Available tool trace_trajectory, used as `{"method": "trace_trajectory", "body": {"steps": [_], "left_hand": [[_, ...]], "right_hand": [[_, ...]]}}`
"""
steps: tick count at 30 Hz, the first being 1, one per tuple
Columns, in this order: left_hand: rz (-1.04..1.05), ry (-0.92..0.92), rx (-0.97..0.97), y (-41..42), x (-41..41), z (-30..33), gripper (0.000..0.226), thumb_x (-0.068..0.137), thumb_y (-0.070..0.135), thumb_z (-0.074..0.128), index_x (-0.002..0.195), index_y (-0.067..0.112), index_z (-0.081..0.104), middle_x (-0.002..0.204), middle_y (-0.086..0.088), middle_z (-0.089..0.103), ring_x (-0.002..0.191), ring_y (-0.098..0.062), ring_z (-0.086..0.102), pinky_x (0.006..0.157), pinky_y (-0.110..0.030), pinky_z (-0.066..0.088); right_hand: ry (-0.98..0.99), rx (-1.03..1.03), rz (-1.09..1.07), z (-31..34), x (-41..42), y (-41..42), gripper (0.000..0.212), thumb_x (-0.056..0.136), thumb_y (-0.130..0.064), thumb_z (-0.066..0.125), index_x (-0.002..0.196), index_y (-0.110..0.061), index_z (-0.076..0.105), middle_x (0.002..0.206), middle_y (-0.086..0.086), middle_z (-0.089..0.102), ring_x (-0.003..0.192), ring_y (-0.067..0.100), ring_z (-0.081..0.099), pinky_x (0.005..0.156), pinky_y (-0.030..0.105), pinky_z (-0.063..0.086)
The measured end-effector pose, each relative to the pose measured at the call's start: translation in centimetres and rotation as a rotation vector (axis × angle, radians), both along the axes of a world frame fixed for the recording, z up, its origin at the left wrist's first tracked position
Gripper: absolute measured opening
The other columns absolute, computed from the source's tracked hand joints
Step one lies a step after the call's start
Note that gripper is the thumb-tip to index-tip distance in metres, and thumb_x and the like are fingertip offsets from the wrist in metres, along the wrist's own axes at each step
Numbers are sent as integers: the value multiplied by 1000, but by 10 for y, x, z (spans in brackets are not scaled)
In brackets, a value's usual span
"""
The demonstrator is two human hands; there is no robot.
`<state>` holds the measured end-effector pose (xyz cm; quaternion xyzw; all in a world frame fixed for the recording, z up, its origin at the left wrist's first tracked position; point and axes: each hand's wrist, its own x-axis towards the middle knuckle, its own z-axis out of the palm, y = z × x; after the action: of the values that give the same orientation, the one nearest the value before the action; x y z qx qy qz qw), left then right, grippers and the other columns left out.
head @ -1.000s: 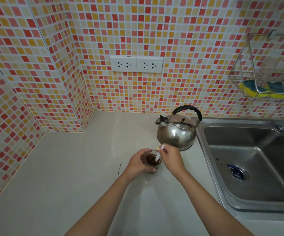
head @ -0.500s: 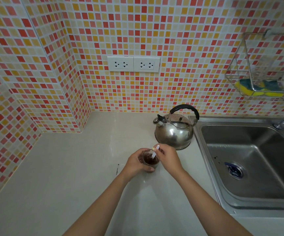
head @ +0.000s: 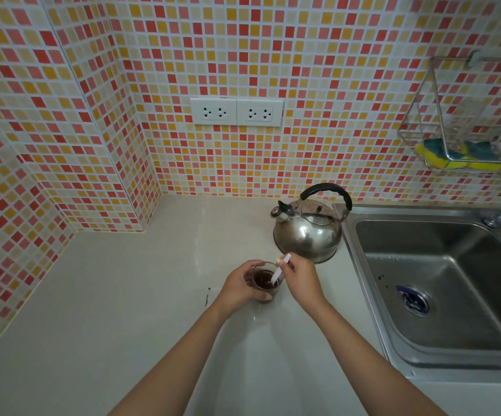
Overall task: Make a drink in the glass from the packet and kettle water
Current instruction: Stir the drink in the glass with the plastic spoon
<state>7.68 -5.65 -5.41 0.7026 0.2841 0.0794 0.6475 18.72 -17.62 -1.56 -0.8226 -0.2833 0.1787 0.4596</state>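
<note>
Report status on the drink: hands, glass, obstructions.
Left hand wrapped round small clear glass of dark brown liquid. Right hand dipping thin white packet in. Steel kettle behind, clear.

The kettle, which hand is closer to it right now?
Right. The right hand sits just in front of the kettle, pinching a thin white packet dipped in the glass. The left hand wraps the glass's far side, farther away.

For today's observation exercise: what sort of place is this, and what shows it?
Most likely a home kitchen: a steel sink set into the counter, a kettle beside it, and tiled walls with sockets.
</note>
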Motion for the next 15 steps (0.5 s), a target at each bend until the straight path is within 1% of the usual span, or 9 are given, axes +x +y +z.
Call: {"method": "trace_trajectory", "body": {"steps": [2, 3, 6, 8, 10, 12, 14, 15], "left_hand": [[4, 2, -3, -1, 0, 0, 79, 50, 1, 88, 121, 21, 61, 118, -4, 69, 114, -24, 63, 99, -34, 51], [8, 1, -5, -1, 0, -1, 78, 51, -1, 88, 121, 21, 61, 118, -5, 69, 114, -24, 63, 99, -33, 51], [17, -7, -13, -1, 1, -1, 77, 52, -5, 87, 120, 20, 61, 119, -7, 69, 113, -25, 63, 98, -33, 52], [17, -13, -18, -1, 1, -1, 76, 53, -6, 86, 121, 19, 61, 119, -7, 69, 113, -25, 63, 96, -34, 53], [14, -17, -26, -1, 1, -1, 76, 54, -6, 86, 121, 19, 61, 118, -7, 69, 110, -24, 64, 95, -33, 52], [17, -21, -38, -2, 0, -1, 76, 55, -7, 85, 122, 18, 61, 118, -8, 69, 108, -23, 63, 94, -32, 52], [22, -27, -47, -2, 0, -1, 75, 55, -8, 85, 122, 16, 61, 117, -8, 69, 110, -25, 64, 93, -32, 54], [24, -29, -47, -2, 0, -1, 75, 55, -8, 85, 122, 16, 61, 116, -7, 70, 110, -25, 65, 92, -31, 55]], "right_hand": [[114, 37, -73, -1, -1, 1, 16, 93, -12, 53, 83, -5, 65, 68, 3, 60, 60, 12, 53, 62, 28, 43], [155, 64, -127, -1, 0, 1, 17, 93, -11, 53, 84, -5, 66, 65, 1, 59, 57, 11, 52, 60, 26, 42], [253, 155, -273, 6, 6, -1, 19, 92, -7, 51, 83, -6, 68, 60, 2, 58, 52, 12, 51, 49, 22, 42], [247, 212, -290, 10, 10, -2, 21, 91, -5, 51, 79, -9, 67, 59, 2, 58, 51, 11, 51, 45, 18, 42], [178, 240, -246, 13, 10, -4, 22, 91, -7, 52, 76, -12, 66, 57, -1, 57, 48, 7, 51, 42, 12, 40], [111, 227, -151, 14, 5, -4, 21, 92, -11, 53, 77, -16, 67, 56, -7, 56, 45, 1, 50, 44, 9, 38], [62, 187, -20, 12, -1, -3, 18, 91, -14, 56, 77, -16, 67, 55, -9, 55, 46, -1, 49, 50, 11, 39], [36, 156, 48, 10, -3, -3, 17, 90, -15, 58, 76, -13, 67, 55, -9, 55, 47, 0, 48, 52, 16, 40]]}}
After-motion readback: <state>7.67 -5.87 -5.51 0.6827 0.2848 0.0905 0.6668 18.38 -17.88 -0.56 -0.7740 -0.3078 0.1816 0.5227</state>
